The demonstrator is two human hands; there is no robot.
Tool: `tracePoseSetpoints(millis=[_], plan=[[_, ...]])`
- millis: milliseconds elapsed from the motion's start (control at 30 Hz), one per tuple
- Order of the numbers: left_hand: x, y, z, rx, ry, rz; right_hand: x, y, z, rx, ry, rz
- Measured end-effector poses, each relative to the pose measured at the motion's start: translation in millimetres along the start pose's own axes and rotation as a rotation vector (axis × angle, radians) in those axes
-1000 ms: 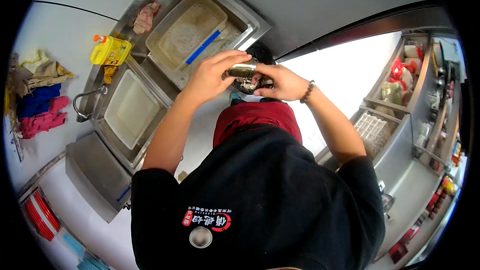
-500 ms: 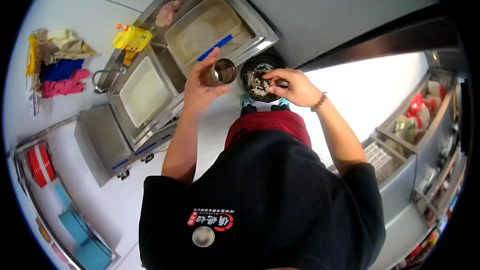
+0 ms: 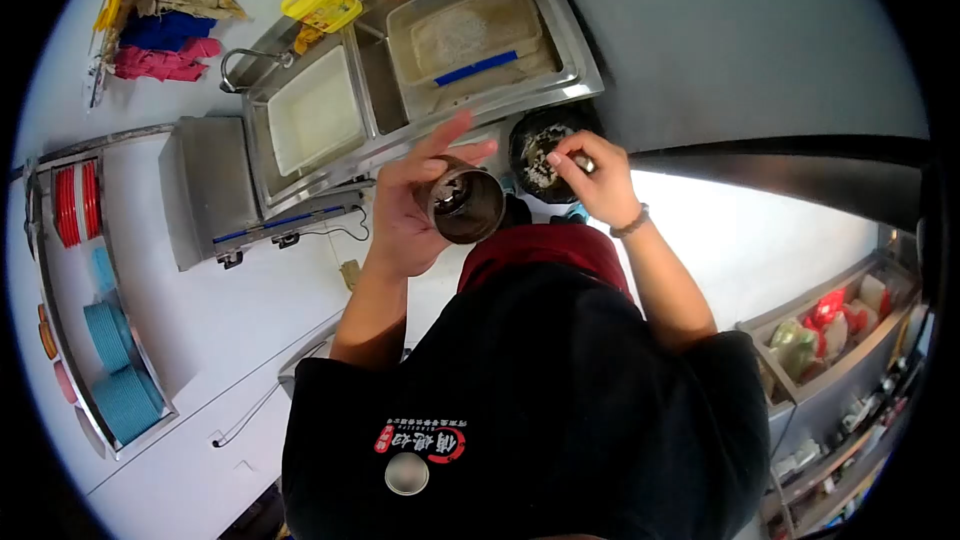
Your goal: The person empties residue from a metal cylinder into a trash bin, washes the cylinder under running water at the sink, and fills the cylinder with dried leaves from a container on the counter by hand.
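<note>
Over the floor in front of the sink (image 3: 480, 114), I watch both hands held out ahead of the red apron (image 3: 545, 252). The left hand (image 3: 402, 212) is curled about the side of a metallic cup (image 3: 468, 210), some fingers lifted away from it; the cup is tilted, its mouth turned towards my camera. Dark patches show inside, but I can't tell residue from reflection. The right hand (image 3: 607, 185) is bent inwards above the black bin (image 3: 522, 130), clasping a small shiny piece (image 3: 586, 166) whose full shape its fingers hide.

My worry is the cup: with those fingers lifted, a smooth wall could slide through the loose hold, and more tilt could spill anything loose onto the apron. The shiny piece could drop among the pale scraps (image 3: 540, 168) if the right fingers slackened.

As for edges, the sink's front rim lies just beyond the left fingertips — easily knocked by a forward swing — and the grey panel (image 3: 740, 40) bounds the right hand ahead. More room lies rightwards, over the bright floor (image 3: 745, 225).
</note>
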State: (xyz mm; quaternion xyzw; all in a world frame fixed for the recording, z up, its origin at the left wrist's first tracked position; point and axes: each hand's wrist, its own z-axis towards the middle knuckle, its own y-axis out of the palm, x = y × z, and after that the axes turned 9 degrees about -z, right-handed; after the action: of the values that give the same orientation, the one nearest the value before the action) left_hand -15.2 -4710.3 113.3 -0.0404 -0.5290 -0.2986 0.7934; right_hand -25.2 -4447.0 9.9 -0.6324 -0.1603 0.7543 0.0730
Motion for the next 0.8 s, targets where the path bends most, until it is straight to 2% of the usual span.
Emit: tracePoseSetpoints(millis=[33,100,133,167,200,233,300,333,400,433,500,567,633,700,767,800], plan=[[-3,-3,-3,0.054,-0.021,0.001,9,5,-2,0.019,-0.056,-0.059],[-10,-10,-9,0.111,-0.018,-0.002,30,20,-2,0.030,-0.015,-0.089],[-14,-12,-12,0.219,-0.085,0.008,44,24,-2,-0.055,0.122,-0.199],[-19,-15,-17,0.329,-0.149,0.014,58,21,-6,-0.291,0.201,-0.442],[-27,-21,-26,0.362,-0.138,0.046,66,19,-10,-0.405,0.239,-0.387],[-25,-23,-29,0.322,-0.147,-0.103,66,17,-14,-0.332,0.218,-0.204],[-31,-32,-25,0.332,-0.118,-0.105,52,19,-6,-0.255,0.380,0.044],[-35,-36,-29,0.347,-0.110,-0.115,50,17,-3,-0.268,0.381,0.030],[-51,-57,-28,0.465,-0.224,-0.073,52,19,17,-0.134,0.320,-0.123],[-60,-69,-22,0.460,-0.196,-0.079,67,23,21,-0.088,0.279,-0.124],[-74,-88,-11,0.471,-0.253,-0.109,60,24,46,-0.036,0.366,-0.020],[-88,-117,8,0.448,-0.272,-0.161,72,35,73,0.024,0.347,-0.043],[-106,-151,30,0.427,-0.346,-0.170,81,42,103,0.061,0.416,-0.047],[-124,-195,57,0.352,-0.325,-0.183,89,55,144,0.144,0.367,-0.063],[-129,-228,84,0.331,-0.427,-0.158,71,65,193,0.105,0.388,-0.121],[-129,-245,98,0.319,-0.390,-0.117,52,70,225,0.077,0.412,-0.213]])
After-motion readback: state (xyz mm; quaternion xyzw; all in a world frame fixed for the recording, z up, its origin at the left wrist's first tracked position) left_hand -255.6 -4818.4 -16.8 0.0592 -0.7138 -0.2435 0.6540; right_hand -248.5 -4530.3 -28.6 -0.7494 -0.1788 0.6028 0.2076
